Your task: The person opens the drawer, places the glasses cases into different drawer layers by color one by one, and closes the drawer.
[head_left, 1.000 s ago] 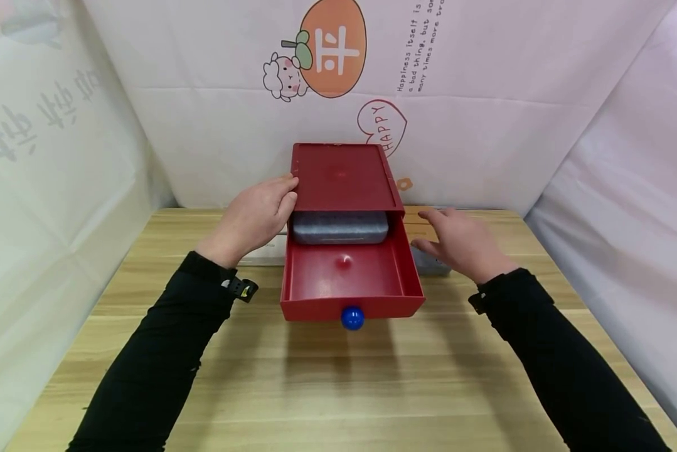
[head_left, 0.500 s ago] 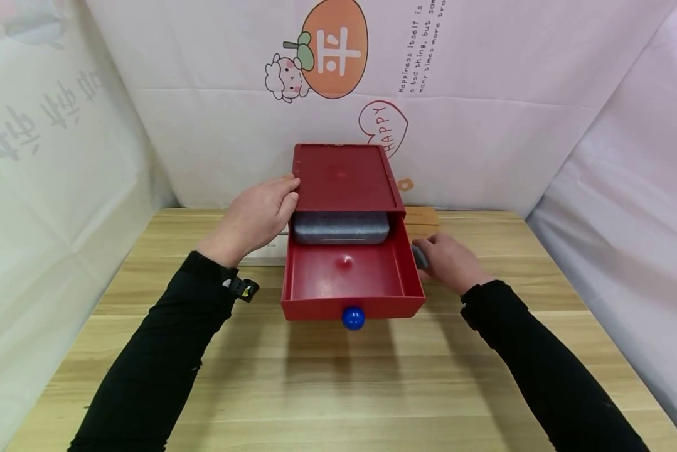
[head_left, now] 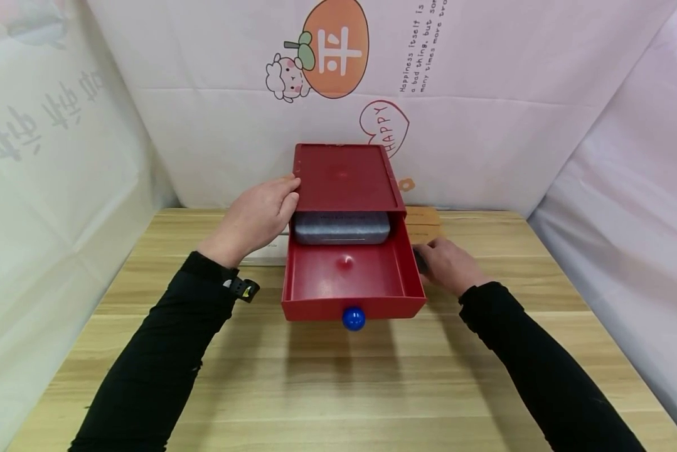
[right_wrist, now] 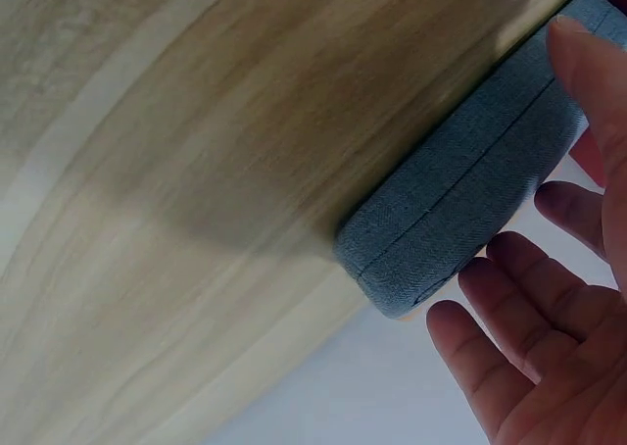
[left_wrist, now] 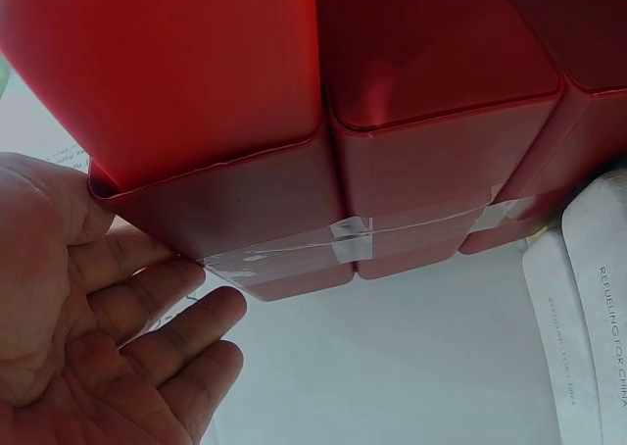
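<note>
A red drawer unit stands at the back of the table, its top drawer pulled out by a blue ball knob. Inside the drawer, at the back, lies a grey-blue case. My left hand rests against the unit's upper left side, fingertips at its top edge. To the right of the drawer, my right hand holds a grey-blue cloth-covered case, likely a glasses case. In the right wrist view the thumb lies on one side of it, fingers on the other.
A brown box stands behind the right hand. White boxes lie left of the unit, one lettered "REFUELING FOR CHINA". Clear tape runs across the unit's stacked sections. White printed cloth hangs around the wooden table.
My right hand has come down and left from above the cloth case and taken hold of it; the case has tilted within the grip. My left hand has stayed on the unit.
</note>
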The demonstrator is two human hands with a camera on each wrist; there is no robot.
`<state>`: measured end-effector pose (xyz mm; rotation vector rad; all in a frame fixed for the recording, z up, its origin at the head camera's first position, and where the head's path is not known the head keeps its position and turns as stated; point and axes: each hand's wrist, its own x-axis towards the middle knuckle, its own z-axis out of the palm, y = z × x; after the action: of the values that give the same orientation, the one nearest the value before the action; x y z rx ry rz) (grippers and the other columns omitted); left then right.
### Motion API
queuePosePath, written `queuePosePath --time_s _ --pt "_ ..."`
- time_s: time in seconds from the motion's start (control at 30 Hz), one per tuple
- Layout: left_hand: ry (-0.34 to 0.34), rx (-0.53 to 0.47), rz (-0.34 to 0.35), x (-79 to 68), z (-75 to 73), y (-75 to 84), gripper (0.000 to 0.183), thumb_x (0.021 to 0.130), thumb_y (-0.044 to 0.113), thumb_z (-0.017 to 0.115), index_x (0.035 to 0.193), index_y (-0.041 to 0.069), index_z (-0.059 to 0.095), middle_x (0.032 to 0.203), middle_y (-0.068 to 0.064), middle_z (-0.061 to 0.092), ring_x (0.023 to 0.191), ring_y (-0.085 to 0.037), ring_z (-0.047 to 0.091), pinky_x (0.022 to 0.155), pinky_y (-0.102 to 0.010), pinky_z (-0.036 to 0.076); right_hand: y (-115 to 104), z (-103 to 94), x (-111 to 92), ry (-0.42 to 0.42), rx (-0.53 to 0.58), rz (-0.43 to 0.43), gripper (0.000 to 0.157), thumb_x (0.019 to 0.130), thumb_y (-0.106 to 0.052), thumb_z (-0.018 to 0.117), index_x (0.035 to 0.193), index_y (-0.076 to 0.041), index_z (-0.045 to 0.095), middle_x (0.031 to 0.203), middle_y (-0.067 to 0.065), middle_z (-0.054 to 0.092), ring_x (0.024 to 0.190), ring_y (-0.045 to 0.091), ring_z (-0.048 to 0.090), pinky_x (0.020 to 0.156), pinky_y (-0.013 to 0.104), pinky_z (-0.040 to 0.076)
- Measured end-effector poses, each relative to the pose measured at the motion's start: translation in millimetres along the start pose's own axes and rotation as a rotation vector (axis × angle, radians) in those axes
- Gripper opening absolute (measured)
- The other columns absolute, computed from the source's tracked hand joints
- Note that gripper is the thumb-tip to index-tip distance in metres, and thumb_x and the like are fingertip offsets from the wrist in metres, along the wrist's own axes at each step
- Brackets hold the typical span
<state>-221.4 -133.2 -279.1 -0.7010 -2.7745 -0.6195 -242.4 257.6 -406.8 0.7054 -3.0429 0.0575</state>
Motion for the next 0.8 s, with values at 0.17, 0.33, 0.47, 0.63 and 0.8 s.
queuePosePath --time_s 0.17,0.33,0.47,0.63,0.8 --pt "-0.006 0.0 0.001 0.6 0.6 0.6 0.054 0.103 0.033 0.034 0.147 0.003 0.044 0.152 -0.013 0.042 0.14 -0.025 0.035 0.115 -0.044 0.031 1.6 3.1 1.4 -0.003 -0.011 0.016 0.068 0.077 -0.035 0.08 0.136 -0.012 0.057 0.111 0.017 0.061 0.101 0.032 0.055 0.085 0.047 0.056" --pt "-0.005 0.005 0.0 1.3 0.5 0.6 0.054 0.103 0.032 0.034 0.147 0.003 0.044 0.152 -0.014 0.042 0.14 -0.025 0.036 0.115 -0.044 0.031 4.0 4.1 3.8 0.003 -0.011 0.008 0.067 0.078 -0.04 0.078 0.135 -0.011 0.057 0.111 0.019 0.061 0.1 0.033 0.056 0.086 0.05 0.055" --pt "-0.004 0.006 -0.002 1.1 0.0 0.5 0.053 0.103 0.032 0.034 0.147 0.003 0.044 0.152 -0.013 0.042 0.14 -0.025 0.036 0.115 -0.043 0.031 4.2 4.0 5.8 0.006 -0.013 0.012 0.065 0.079 -0.043 0.077 0.133 -0.012 0.058 0.11 0.019 0.061 0.099 0.033 0.056 0.085 0.05 0.054" --pt "0.0 0.008 0.0 0.6 -0.7 0.6 0.053 0.103 0.031 0.034 0.146 0.003 0.045 0.152 -0.013 0.043 0.14 -0.024 0.036 0.115 -0.043 0.031 3.6 3.9 7.1 0.012 -0.019 0.012 0.063 0.079 -0.042 0.076 0.131 -0.011 0.059 0.108 0.019 0.06 0.098 0.033 0.055 0.083 0.05 0.055" --pt "0.001 0.009 0.0 0.4 -0.6 0.7 0.053 0.103 0.031 0.034 0.146 0.003 0.045 0.152 -0.013 0.043 0.14 -0.025 0.036 0.115 -0.043 0.031 3.0 3.7 7.8 0.001 -0.022 0.028 0.062 0.079 -0.045 0.076 0.129 -0.011 0.059 0.107 0.019 0.059 0.097 0.033 0.055 0.082 0.05 0.055"
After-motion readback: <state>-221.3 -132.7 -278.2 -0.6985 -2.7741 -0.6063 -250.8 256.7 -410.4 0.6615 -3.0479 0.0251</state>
